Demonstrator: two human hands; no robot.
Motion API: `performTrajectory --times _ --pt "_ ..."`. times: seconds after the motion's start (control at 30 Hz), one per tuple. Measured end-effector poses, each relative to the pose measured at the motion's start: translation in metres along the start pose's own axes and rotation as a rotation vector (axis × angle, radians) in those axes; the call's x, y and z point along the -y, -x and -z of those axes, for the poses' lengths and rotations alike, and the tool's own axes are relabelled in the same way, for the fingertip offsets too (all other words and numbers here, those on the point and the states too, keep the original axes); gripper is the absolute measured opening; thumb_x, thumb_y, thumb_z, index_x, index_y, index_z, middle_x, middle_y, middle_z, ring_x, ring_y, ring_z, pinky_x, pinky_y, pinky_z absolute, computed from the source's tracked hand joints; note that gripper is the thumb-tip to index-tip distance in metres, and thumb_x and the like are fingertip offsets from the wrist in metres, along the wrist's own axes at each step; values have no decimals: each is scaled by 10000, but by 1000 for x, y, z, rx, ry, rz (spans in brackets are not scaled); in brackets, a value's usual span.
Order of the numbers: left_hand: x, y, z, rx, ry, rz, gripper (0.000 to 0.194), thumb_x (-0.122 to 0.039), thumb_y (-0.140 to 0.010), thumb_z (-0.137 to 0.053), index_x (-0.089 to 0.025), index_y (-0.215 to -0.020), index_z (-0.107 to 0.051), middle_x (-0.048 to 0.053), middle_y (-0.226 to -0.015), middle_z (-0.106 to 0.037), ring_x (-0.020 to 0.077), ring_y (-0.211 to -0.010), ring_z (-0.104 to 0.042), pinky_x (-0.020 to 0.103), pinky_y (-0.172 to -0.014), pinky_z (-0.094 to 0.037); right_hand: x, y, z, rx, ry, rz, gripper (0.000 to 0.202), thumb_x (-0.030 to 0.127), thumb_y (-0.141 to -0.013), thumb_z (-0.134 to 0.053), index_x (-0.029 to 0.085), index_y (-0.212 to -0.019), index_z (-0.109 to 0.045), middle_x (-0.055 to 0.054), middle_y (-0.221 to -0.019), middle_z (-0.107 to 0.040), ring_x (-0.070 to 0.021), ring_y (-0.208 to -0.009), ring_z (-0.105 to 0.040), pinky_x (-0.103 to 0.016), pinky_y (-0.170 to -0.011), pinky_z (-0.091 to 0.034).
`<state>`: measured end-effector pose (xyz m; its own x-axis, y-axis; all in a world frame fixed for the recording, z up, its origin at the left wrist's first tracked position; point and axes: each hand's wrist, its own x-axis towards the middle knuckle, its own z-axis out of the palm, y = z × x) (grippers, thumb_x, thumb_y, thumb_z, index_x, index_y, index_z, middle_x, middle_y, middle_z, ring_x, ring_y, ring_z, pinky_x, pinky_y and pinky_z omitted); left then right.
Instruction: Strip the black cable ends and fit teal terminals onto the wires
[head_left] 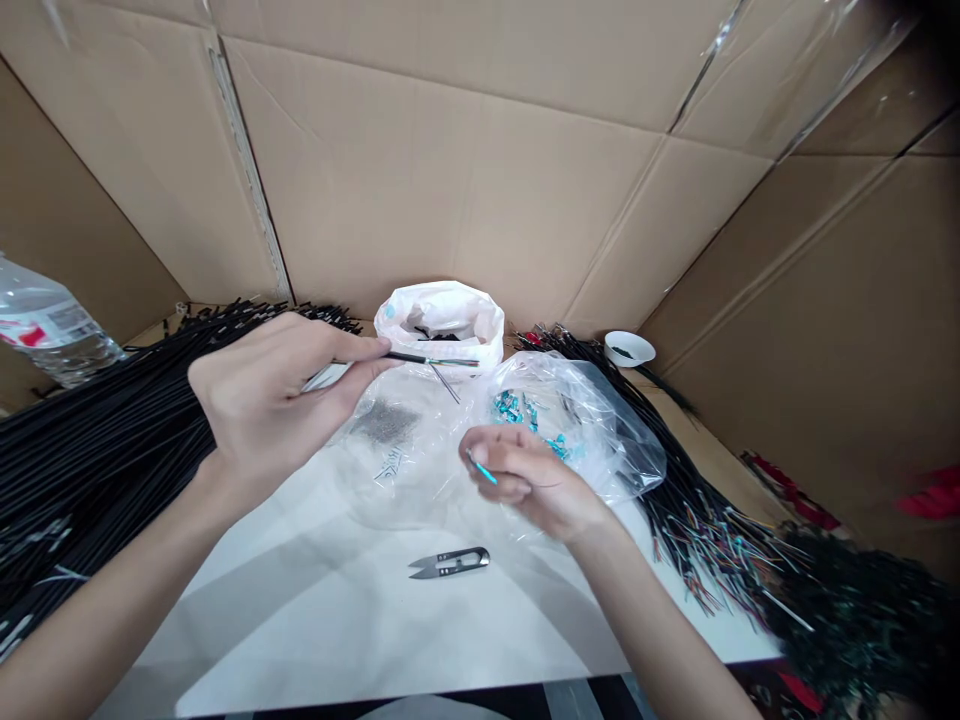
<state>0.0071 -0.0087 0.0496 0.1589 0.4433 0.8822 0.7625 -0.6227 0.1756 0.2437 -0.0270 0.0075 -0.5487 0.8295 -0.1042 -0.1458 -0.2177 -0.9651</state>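
The left hand [281, 400] pinches 1 black cable [409, 357] above the white table [300, 600]. The right hand [532, 475] is curled nearly closed, with 1 small blue piece [484, 468] at its fingertips, near the clear bag [619, 440]. Snips [450, 563] lie below.

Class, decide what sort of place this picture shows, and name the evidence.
Probably a small cable-assembly workstation: black cables lie bundled at the left, cables with bared coloured wires spread at the right, and thread snips rest on the white tabletop.
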Motion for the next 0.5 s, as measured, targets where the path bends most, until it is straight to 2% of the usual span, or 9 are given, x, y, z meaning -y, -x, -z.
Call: performTrajectory --times 0.1,0.17,0.23,0.3,0.37,0.5 --pt "1 -3 0 -40 -33 -12 162 -360 -942 -667 -265 -844 -754 -66 -814 -783 156 -708 -717 358 -665 -589 15 10 27 -385 658 120 194 356 -827 -641 195 -724 -605 47 -589 -430 -98 -524 -310 -258 -503 -202" --pt "0 -2 -1 -83 -19 -52 148 -332 -944 -668 -249 -848 -744 -69 -816 -780 149 -712 -709 352 -654 -584 22 16 46 -591 1097 18 165 280 -835 -598 198 -692 -616 6 -609 -522 -127 -553 -390 -286 -538 -231" --pt "-2 -1 -2 -89 -13 -71 129 -313 -944 -673 -241 -863 -742 -72 -831 -781 148 -725 -709 354 -669 -588 23 20 60 -686 1360 -172 191 208 -837 -554 186 -673 -649 -49 -644 -611 -157 -579 -480 -307 -568 -265" --pt "-2 0 -3 -74 -8 -78 103 -306 -940 -680 -249 -881 -743 -74 -846 -782 152 -735 -712 360 -691 -593 20 20 70 -714 1490 -346 236 155 -848 -510 167 -696 -691 -109 -713 -679 -192 -628 -567 -320 -593 -294" --pt "0 1 -5 -66 11 -97 75 -293 -936 -685 -265 -892 -739 -70 -856 -783 158 -743 -714 365 -700 -591 14 18 74 -740 1563 -444 271 133 -871 -473 149 -765 -723 -155 -802 -719 -228 -701 -631 -328 -603 -305" --pt "4 2 -9 -43 64 -148 60 -254 -922 -695 -291 -892 -732 -54 -839 -780 163 -703 -704 359 -657 -570 8 14 78 -810 1619 -454 264 221 -926 -487 144 -872 -733 -177 -898 -741 -282 -825 -679 -332 -594 -298"
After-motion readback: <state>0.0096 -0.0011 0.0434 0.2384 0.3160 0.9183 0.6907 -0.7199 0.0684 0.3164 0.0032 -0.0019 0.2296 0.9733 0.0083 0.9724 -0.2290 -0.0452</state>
